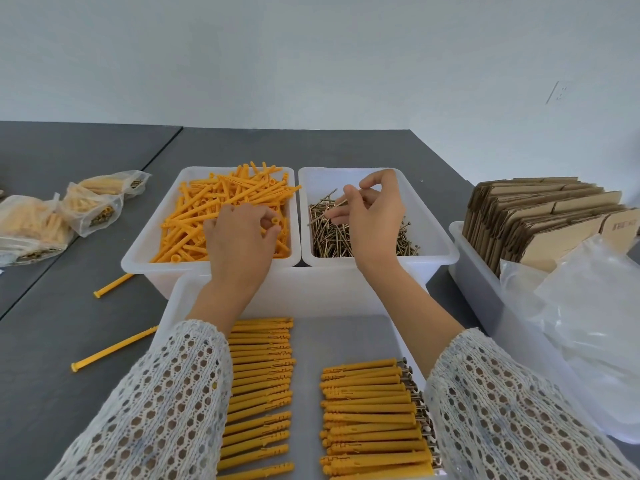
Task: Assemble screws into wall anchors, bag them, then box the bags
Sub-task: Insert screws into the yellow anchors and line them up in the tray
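Three white bins (313, 292) crowded the worktop (52, 327), bare room left beside two stray anchors (112, 349). The left hand (239, 240) pinched one yellow wall anchor (274, 221) above its bin. The right hand (372, 216) pinched one screw (322, 216) over the screw pile.

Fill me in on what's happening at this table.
A person is putting screws into yellow wall anchors. The left hand holds one anchor over the bin of loose anchors, while the right hand pinches a screw above the bin of screws. Finished anchors lie in two rows in the near tray. Filled bags sit far left; flat cardboard boxes and empty plastic bags wait on the right.
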### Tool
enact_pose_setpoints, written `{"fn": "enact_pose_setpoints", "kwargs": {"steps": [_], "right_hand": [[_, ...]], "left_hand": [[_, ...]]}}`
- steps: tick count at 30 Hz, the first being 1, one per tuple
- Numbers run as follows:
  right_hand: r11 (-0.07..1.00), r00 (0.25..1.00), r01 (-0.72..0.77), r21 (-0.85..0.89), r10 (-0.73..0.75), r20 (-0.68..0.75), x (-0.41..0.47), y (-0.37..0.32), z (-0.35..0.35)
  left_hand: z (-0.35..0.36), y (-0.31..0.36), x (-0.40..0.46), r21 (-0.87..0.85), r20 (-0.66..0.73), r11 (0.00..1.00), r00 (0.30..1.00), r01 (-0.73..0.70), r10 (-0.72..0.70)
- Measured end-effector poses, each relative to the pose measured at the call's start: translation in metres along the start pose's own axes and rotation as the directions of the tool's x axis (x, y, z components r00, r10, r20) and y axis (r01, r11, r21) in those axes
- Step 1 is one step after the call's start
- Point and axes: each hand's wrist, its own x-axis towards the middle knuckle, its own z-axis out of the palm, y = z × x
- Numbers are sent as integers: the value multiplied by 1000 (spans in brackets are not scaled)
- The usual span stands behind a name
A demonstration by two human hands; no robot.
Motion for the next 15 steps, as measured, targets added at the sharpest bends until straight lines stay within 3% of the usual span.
{"fn": "enact_pose_setpoints", "kwargs": {"steps": [4, 8, 15], "right_hand": [[996, 1000, -4, 92, 6, -25, -3, -6, 1], [997, 999, 42, 64, -41, -22, -6, -6, 3], [974, 979, 201, -105, -198, 45, -8, -3, 5]], "left_hand": [[3, 5, 0, -242, 85, 968, 992, -68, 91], [8, 8, -2, -210, 105, 968, 981, -139, 164], [11, 7, -1, -170, 75, 973, 982, -159, 173]]}}
